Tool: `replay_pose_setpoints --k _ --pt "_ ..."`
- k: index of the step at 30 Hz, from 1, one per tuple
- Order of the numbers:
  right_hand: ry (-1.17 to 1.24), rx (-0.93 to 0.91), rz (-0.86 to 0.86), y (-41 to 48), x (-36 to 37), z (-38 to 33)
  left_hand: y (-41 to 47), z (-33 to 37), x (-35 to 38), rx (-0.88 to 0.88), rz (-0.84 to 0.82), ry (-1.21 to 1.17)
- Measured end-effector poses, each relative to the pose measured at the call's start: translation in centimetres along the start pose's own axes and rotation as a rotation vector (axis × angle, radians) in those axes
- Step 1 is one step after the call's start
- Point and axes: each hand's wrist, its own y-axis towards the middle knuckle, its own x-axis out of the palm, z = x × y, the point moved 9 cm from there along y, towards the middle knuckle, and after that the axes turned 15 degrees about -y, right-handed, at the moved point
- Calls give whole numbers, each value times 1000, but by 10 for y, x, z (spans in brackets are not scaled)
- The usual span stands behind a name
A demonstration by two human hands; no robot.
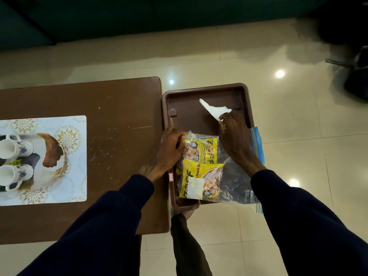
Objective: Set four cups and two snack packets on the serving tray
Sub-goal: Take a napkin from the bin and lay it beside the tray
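Beside table, tray: left grip grasping yellow packets; right grip pinching tissue.

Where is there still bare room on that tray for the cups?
The far half of the tray is bare, between its far rim and the right hand holding white paper. The near half is crowded by the plastic bag of snack packets.

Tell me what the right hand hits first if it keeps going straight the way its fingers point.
The right hand points toward the tray's far end, pinching a white tissue. Beyond that lies bare tray floor, then likely the brown serving tray's far rim; depth is uncertain.
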Motion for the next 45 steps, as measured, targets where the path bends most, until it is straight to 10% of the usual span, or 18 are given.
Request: replay_pose_setpoints --k 12,28,45 --pt "421 102 67 -35 -32 -29 -18 0 -6 -40 6 -198" --pt "979 50 -344 -68 -24 -210 -118 -95 -160 -159 304 -487" --pt "651 -192 -756 -103 51 -464 -260 -253 -334 -207 597 -469"
